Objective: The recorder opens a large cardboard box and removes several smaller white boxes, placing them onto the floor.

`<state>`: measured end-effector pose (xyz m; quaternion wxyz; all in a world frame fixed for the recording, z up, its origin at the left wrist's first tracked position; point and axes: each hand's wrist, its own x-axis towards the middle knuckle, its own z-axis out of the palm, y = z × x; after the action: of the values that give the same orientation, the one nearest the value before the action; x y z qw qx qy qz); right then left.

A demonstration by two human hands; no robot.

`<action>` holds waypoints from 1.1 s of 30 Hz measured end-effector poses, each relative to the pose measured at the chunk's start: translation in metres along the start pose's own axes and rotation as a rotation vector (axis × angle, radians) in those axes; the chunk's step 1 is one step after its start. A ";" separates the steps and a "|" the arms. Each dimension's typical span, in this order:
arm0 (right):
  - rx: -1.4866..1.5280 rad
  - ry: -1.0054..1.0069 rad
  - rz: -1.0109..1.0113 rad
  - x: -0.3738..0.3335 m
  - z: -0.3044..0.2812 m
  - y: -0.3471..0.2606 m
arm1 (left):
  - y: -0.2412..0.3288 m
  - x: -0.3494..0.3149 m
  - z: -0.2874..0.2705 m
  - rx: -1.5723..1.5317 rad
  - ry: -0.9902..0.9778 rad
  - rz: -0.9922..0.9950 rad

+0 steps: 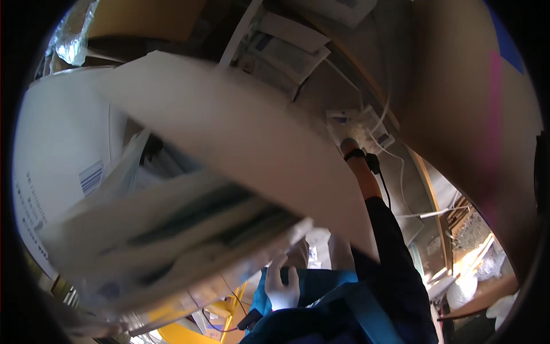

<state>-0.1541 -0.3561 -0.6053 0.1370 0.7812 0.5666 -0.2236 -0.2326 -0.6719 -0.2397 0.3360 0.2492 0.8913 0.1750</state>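
My left hand (282,285), in a pale glove, is low in the middle in front of teal clothing. Its thumb and fingers are apart, and nothing shows between them. Reaching up and forward, my right arm wears a dark sleeve and a black wrist strap (356,153). Only a small grey-gloved part of my right hand (348,144) shows, beside clear plastic packets (372,132) on the desk; its fingers cannot be made out. A blurred cardboard flap (229,135) slants across the view, above an open box (229,261) with plastic-wrapped contents.
A white carton (63,149) with a barcode label stands at the left. More packets (286,54) and a white cable (402,172) lie on the desk. A large brown cardboard surface (464,109) fills the upper right. Something yellow (192,332) is below.
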 end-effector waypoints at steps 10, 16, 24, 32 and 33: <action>-0.147 0.020 -0.013 0.036 0.015 0.046 | 0.005 -0.001 0.003 -0.183 0.103 -0.124; 0.135 0.091 -0.210 0.056 0.025 0.081 | 0.001 0.002 0.004 -0.112 0.147 -0.167; -0.161 0.057 -0.156 -0.020 0.019 0.008 | -0.003 -0.006 0.007 -0.229 0.092 -0.227; -0.354 -0.155 0.055 -0.020 0.028 -0.038 | -0.012 0.000 0.007 -0.205 0.130 -0.251; -0.249 -0.105 0.065 -0.008 0.034 -0.027 | -0.013 0.002 0.006 -0.208 0.109 -0.233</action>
<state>-0.1888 -0.3699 -0.6293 0.2695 0.7632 0.5566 -0.1874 -0.2345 -0.6806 -0.2513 0.3293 0.0980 0.9081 0.2393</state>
